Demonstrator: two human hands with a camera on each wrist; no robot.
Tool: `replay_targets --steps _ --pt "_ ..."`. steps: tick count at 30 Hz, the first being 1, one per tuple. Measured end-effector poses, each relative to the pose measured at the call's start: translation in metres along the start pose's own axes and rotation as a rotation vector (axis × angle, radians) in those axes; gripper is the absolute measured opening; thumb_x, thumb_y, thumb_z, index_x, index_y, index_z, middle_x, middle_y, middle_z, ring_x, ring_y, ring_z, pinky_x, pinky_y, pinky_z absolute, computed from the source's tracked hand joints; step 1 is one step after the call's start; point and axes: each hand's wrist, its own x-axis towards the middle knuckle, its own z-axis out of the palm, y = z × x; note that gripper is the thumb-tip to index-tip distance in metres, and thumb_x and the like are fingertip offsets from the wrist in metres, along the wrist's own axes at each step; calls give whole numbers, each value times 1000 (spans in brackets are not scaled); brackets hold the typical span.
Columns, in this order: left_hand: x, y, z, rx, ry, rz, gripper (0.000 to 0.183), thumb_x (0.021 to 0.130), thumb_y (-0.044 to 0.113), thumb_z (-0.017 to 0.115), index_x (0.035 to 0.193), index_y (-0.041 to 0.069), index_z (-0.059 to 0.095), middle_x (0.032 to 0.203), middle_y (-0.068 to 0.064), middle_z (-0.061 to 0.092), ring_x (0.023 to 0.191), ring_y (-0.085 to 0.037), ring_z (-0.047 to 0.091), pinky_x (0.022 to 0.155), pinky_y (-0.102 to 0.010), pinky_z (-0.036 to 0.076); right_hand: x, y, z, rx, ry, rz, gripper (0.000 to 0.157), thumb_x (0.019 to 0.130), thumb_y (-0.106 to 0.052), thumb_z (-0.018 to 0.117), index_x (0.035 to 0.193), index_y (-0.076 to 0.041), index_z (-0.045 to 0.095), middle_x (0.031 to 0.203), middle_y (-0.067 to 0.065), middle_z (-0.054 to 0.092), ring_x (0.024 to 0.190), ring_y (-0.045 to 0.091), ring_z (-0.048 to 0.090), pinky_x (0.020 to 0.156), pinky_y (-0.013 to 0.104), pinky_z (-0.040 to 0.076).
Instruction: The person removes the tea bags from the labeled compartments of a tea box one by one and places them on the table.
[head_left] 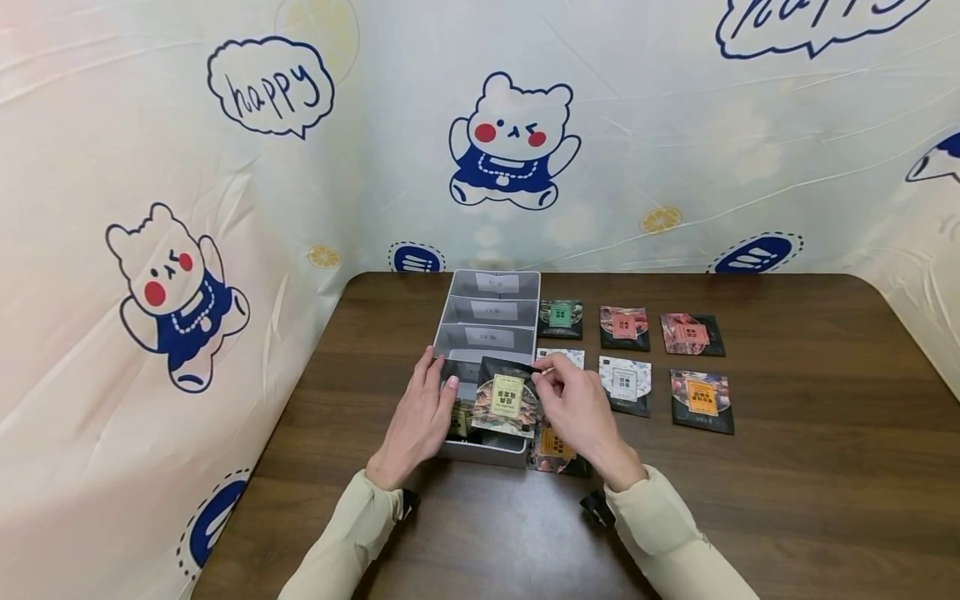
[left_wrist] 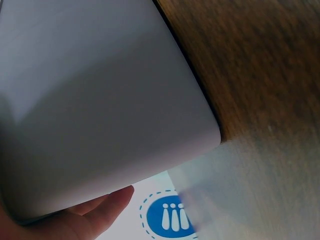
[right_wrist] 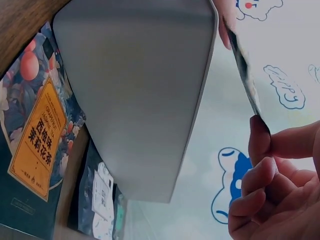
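My right hand (head_left: 581, 408) pinches the upper right corner of a black tea sachet (head_left: 507, 400) with a pale yellow-green label. The sachet is tilted over the front compartment of the grey divided box (head_left: 483, 452). In the right wrist view, thumb and forefinger hold the sachet (right_wrist: 245, 70), seen edge-on. At the box's left side lies my left hand (head_left: 418, 417), fingers straight along the rim and thumb over the front compartment. Another sachet with a similar label (head_left: 459, 419) lies inside that compartment, partly hidden by the left thumb and the held sachet.
Paper labels (head_left: 497, 284) mark the box's back compartments. Right of it, several sachets lie on the brown table (head_left: 810, 467): green (head_left: 560, 318), pink (head_left: 624, 327), white (head_left: 626, 385) and orange (head_left: 702, 400) ones. Another orange-labelled sachet (head_left: 557, 450) lies beside the box's front corner, under the right hand.
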Motion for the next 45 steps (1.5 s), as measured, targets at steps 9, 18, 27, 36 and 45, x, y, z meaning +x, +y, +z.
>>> replay_targets --steps 9,18,27,36,45 --pt "0 0 0 -8 -10 -7 60 105 42 30 142 -4 42 157 -17 27 141 -33 36 107 -51 38 0 8 -7 0 4 33 12 94 -11 59 101 -13 68 66 -3 64 44 9 43 52 25 37" --pt "1 0 0 -3 -6 -6 59 105 41 31 142 -3 42 156 -17 28 140 -33 36 107 -50 39 2 15 -14 -25 15 45 12 94 -11 59 102 -12 68 67 -2 63 46 11 43 53 26 37" --pt "1 0 1 -2 -3 0 59 105 40 31 141 -4 43 156 -18 28 141 -33 36 108 -50 38 1 20 -20 -63 15 74 12 94 -12 59 102 -11 67 68 0 63 49 13 45 52 26 36" --pt "0 0 0 -11 -16 -6 60 104 42 32 142 -3 42 157 -18 26 142 -34 34 109 -50 37 -1 27 -27 -97 9 100 12 95 -13 58 103 -10 66 69 1 61 51 14 44 52 27 35" --pt "0 -2 0 -9 -10 0 59 104 41 33 142 -4 42 157 -19 26 142 -34 34 109 -50 36 -4 37 -39 -154 -8 139 13 96 -16 57 104 -10 65 73 2 62 53 15 46 51 28 37"
